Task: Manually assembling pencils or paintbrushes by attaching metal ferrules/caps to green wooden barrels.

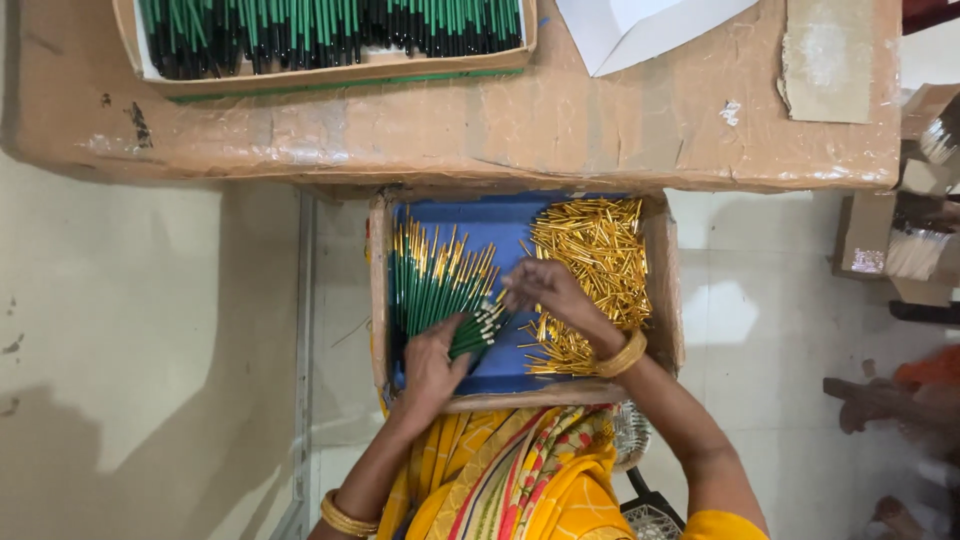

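This looks like a small assembly workshop: a worn cardboard-covered surface, a tray of green pens on it, and a cardboard box with loose gold caps over a tiled floor.

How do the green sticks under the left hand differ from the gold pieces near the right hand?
The green sticks are long, with gold tips; the gold pieces are short and gold all over. The sticks lie fanned together under the left hand; the pieces lie in a loose heap by the right hand. Both rest in the blue-lined tray.
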